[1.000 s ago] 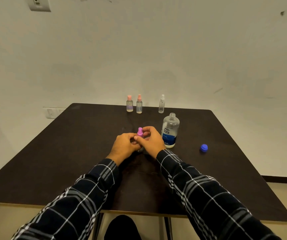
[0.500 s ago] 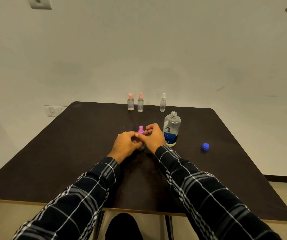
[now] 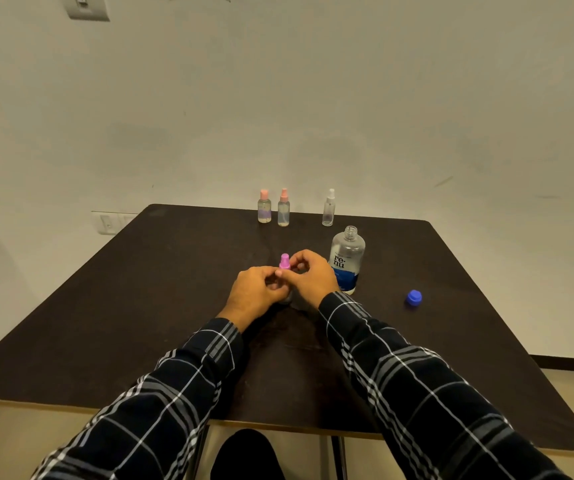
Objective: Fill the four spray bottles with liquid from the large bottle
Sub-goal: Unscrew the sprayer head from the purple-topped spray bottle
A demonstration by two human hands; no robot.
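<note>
A small spray bottle with a purple-pink top stands at the middle of the dark table. My left hand grips its body, which is mostly hidden. My right hand pinches the spray top with curled fingers. The large clear bottle with a blue label stands uncapped just right of my right hand. Its blue cap lies on the table further right. At the far edge stand two pink-topped spray bottles and a white-topped one.
The table's far edge meets a pale wall. A wall socket sits low at the left behind the table. Table legs and a dark shoe show under the near edge.
Both hands stay on the purple-topped spray bottle; my right fingers have shifted slightly around its top. The other bottles and the cap have not moved.
</note>
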